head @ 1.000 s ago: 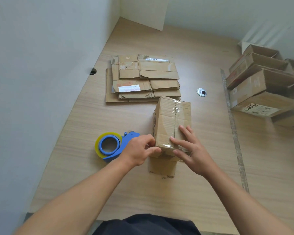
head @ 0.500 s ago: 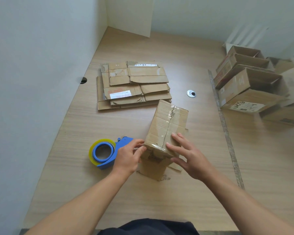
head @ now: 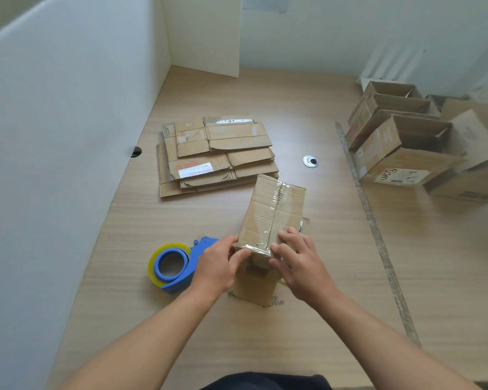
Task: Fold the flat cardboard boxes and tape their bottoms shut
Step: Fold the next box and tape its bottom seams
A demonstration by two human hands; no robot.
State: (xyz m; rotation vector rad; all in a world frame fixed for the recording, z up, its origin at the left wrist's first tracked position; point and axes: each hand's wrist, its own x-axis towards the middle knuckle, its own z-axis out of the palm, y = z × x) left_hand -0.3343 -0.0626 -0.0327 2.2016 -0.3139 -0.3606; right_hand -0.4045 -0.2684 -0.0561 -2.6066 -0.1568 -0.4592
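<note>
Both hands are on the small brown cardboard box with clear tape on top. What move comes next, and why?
Probably smooth the end of the clear tape down the near face. It covers the top seam of the small brown cardboard box, and the left hand and right hand sit at its wrinkled end.

The table (head: pixel 265 333) is light wood. A pile of flat boxes (head: pixel 217 156) lies near the back, close to the wall. A taped box (head: pixel 273 209) stands just in front of the pile. A blue tape holder (head: pixel 192 263) with a yellow roll lies to its left. Open boxes (head: pixel 400 147) are heaped on the right side. A small round metal cap (head: pixel 310 161) sits between the two piles.
</note>
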